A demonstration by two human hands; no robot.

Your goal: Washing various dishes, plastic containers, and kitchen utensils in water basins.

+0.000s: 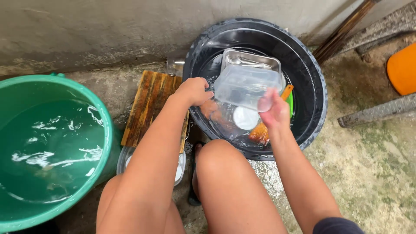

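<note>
My left hand (194, 91) and my right hand (274, 112) hold a clear plastic container (245, 89) between them, tilted over a black round basin (318, 91) of water. The left hand grips its left edge, the right hand its lower right corner. Under the container in the basin lie a metal rectangular tray (253, 60), a white round lid (245, 118), a wooden utensil (261, 132) and something green (290, 104). My bare knees fill the foreground below the basin.
A green bucket (104, 125) full of water stands at the left. A wooden board (149, 104) lies between bucket and basin, over a lidded container (123, 158). An orange object (403, 69) and grey sticks (377, 112) lie at the right. A concrete wall runs behind.
</note>
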